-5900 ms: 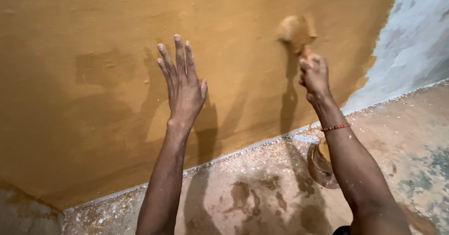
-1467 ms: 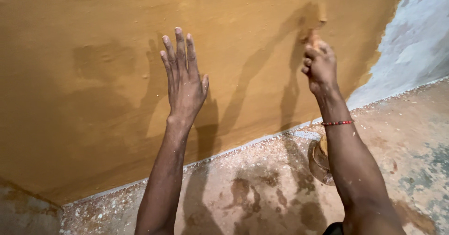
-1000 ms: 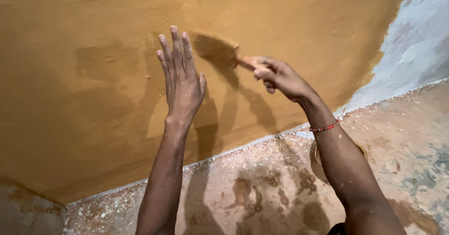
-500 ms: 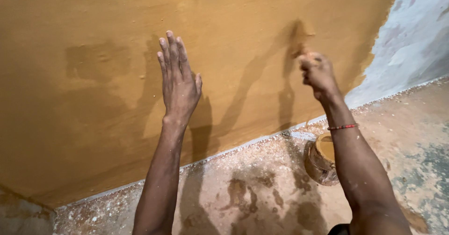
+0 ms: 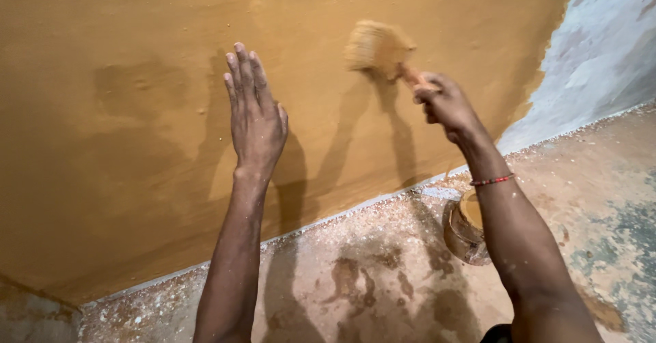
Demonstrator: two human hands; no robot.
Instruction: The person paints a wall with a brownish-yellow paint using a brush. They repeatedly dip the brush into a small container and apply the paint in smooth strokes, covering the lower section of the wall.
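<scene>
Most of the wall (image 5: 137, 145) already carries a coat of ochre paint; only a pale grey strip (image 5: 594, 49) at the far right shows bare. The right hand (image 5: 447, 104) has its grip closed around the handle of a wide brush (image 5: 376, 46), whose bristles press against the painted surface high up, left of the unpainted edge. The left hand (image 5: 256, 121) lies flat and open on the wall, fingers together, holding nothing. A paint-smeared tin (image 5: 465, 227) stands on the floor (image 5: 383, 281) just beside the right forearm, near the base of the wall. By the look of it, the painting is well along, with the grey strip left to cover.
</scene>
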